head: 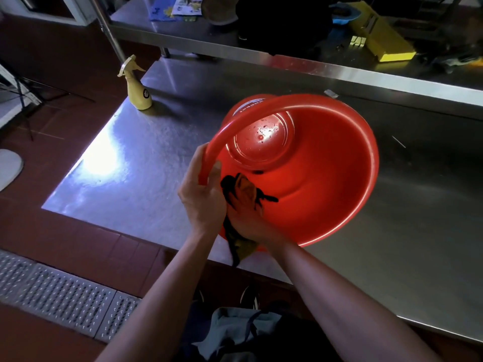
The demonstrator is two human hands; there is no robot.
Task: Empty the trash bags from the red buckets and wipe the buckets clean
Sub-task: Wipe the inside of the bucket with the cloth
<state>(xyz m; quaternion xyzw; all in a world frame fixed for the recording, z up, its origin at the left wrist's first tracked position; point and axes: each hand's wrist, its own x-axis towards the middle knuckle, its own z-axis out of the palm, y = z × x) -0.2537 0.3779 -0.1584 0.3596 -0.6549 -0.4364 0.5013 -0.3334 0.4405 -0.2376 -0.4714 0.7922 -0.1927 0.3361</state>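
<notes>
A red bucket [326, 178] lies tipped on its side on the steel table [146, 158], its mouth facing me. Specks of dirt and wet spots show on its inner bottom. My left hand [202, 197] grips the near left rim. My right hand [247, 212] reaches inside the bucket and presses a dark cloth [235, 240] with a yellow side against the lower inner wall. Part of the cloth hangs out over the rim toward the table's front edge. No trash bag is visible in the bucket.
A yellow spray bottle [138, 90] stands at the table's far left corner. Behind the table runs a raised steel shelf [300, 58] carrying a yellow box [379, 35] and dark items. Red floor tiles and a metal drain grate [60, 296] lie at left.
</notes>
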